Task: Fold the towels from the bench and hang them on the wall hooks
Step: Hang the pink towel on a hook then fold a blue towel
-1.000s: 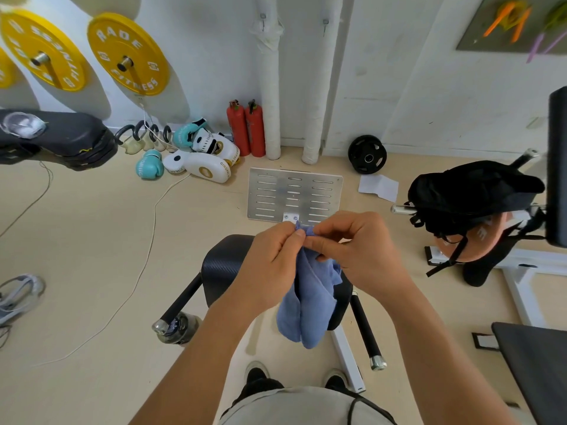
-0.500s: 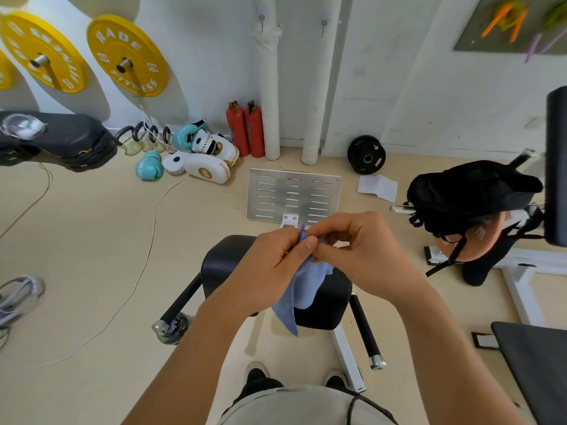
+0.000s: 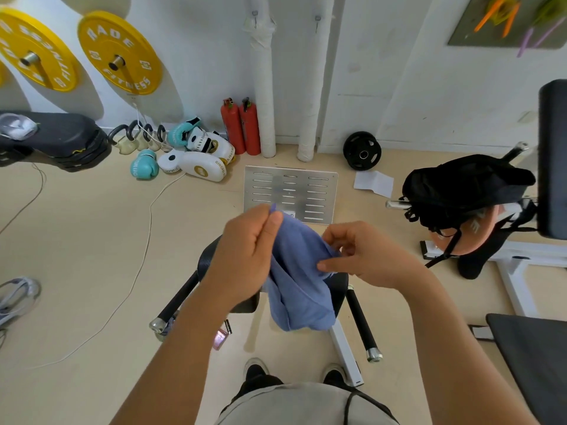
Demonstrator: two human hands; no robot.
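Judging from the single view I had, the job was at an early stage: one blue towel [image 3: 299, 280] was in hand, held up in the air above the black padded seat [image 3: 211, 256], and it was not yet folded. My left hand [image 3: 245, 256] pinched a top corner of the towel between thumb and forefinger, the tip of the cloth poking out above the fingers. My right hand [image 3: 365, 256] pinched an edge of the same towel lower down and just to the right of the seat's middle, its other fingers curled loosely. The cloth hung between the two hands in bunched, uneven drapes, its bottom dangling in front of the seat, so I took this as spreading the towel out to find its edges, ahead of a first fold. I could see no folded towel anywhere, and no other towel lay on the visible part of the seat, though the hanging cloth and my arms hid much of it. Two small hooks [image 3: 317, 19] showed high on the wall, well beyond the seat, both bare. By my reckoning the folding and all the hanging were left to do.
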